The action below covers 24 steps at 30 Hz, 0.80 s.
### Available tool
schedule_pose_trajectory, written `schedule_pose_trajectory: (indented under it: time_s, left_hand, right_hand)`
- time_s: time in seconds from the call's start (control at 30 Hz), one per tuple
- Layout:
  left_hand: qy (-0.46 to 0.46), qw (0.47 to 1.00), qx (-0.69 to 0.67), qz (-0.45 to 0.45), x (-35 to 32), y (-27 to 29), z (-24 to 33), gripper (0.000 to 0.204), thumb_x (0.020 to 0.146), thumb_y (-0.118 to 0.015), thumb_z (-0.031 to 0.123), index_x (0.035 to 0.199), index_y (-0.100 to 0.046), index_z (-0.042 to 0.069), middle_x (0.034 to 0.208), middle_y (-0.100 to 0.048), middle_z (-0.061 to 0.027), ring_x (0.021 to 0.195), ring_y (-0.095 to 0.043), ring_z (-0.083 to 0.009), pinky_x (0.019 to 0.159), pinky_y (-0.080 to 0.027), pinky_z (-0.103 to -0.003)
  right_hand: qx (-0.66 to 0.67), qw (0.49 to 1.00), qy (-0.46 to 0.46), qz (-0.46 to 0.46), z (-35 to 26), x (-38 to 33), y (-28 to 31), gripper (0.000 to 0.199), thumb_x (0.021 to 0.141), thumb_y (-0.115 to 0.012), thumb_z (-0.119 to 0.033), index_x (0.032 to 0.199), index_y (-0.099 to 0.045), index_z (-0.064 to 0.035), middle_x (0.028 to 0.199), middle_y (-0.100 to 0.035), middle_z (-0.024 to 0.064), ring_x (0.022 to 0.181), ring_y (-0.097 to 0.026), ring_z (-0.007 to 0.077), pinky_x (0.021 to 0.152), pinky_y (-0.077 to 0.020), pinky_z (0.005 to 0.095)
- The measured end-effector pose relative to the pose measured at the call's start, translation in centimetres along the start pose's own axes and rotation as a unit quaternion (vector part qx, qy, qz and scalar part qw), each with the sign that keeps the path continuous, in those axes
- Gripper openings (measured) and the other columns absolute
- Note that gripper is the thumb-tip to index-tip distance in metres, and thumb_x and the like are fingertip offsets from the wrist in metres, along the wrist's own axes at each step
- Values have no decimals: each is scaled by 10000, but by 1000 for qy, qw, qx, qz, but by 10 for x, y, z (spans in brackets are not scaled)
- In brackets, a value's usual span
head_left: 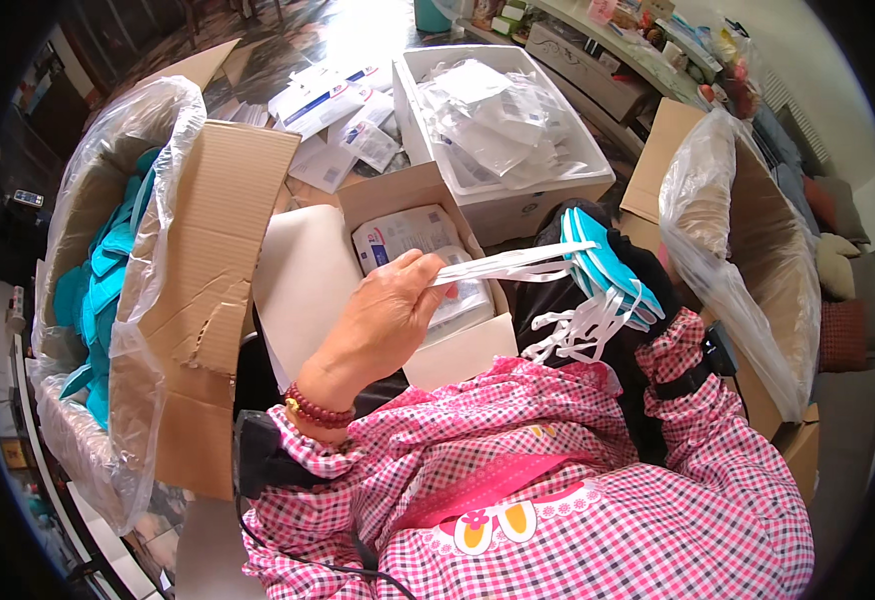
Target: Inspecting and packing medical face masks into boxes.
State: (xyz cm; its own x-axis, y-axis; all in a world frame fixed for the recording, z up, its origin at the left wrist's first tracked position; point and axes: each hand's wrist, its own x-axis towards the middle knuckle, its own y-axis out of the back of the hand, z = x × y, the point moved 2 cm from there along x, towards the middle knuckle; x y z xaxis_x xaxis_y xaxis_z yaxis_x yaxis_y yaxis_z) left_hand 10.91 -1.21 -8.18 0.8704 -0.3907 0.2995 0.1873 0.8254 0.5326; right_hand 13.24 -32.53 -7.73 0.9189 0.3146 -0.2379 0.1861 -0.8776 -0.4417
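Observation:
My left hand [388, 310], with beaded bracelets at the wrist, is closed on a bunch of white straps [508, 265]. The straps stretch to the right, pulled taut, to a small stack of turquoise face masks [603, 265]. More loose straps dangle in loops below the masks. My right hand [665, 285] is at the far side of the stack and looks dark, as if gloved. It seems to grip the masks from behind, though its fingers are mostly hidden. Beneath my left hand stands an open carton [473, 350] with white printed packets [408, 235] inside.
At left, a plastic-lined cardboard box [220, 290] holds many turquoise masks [103, 270]. A white foam box [498, 195] full of clear bags stands ahead, beside scattered packets [323, 105]. Another lined carton [768, 260] is at right. A cable [308, 562] runs by my left sleeve.

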Motion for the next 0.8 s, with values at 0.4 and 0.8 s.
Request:
schedule_pose_trajectory:
  time_s: [0.4, 0.8]
  left_hand:
    - [170, 873, -453, -65, 14, -8, 46, 305, 1035, -520, 248, 1033, -700, 2, 765, -600, 25, 685, -541, -53, 625, -447, -204]
    - [138, 968, -206, 24, 14, -59, 48, 294, 912, -726, 183, 1123, -644, -6, 875, -649, -12, 755, -530, -59, 682, -454, -244]
  right_hand:
    - [81, 991, -102, -13, 46, 1, 29, 353, 962, -637, -223, 1239, -616, -6, 1110, -689, 97, 956, -681, 205, 898, -557, 335]
    - [122, 980, -157, -16, 75, 5, 43, 385, 972, -631, -241, 1278, -600, -9, 1174, -675, 92, 1021, -667, 212, 935, -542, 333]
